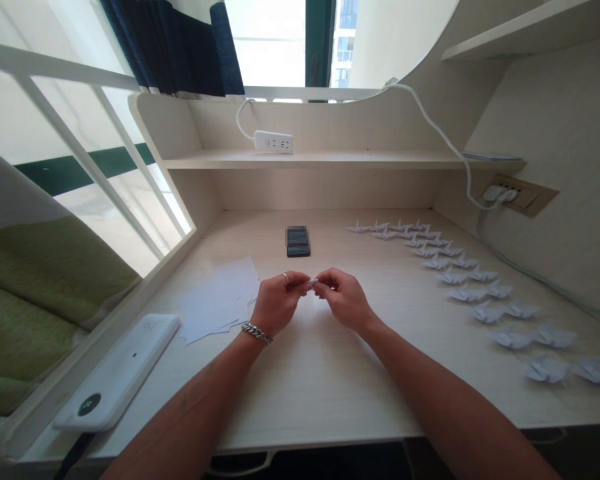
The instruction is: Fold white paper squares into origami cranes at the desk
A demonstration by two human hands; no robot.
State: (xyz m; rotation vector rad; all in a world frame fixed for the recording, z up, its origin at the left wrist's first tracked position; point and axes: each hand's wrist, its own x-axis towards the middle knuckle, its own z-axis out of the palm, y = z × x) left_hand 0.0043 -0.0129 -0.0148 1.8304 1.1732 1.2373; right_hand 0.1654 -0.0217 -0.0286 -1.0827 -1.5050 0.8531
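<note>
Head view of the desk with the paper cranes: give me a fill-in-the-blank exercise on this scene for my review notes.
1. The left hand and right hand pinch a small piece of white paper between their ____.
2. The chain bracelet circles the ____ wrist.
3. The white power strip sits on the ____ above the desk.
4. The paper cranes stand on the ____ side of the desk.

Missing words: fingertips; left; shelf; right.
</note>
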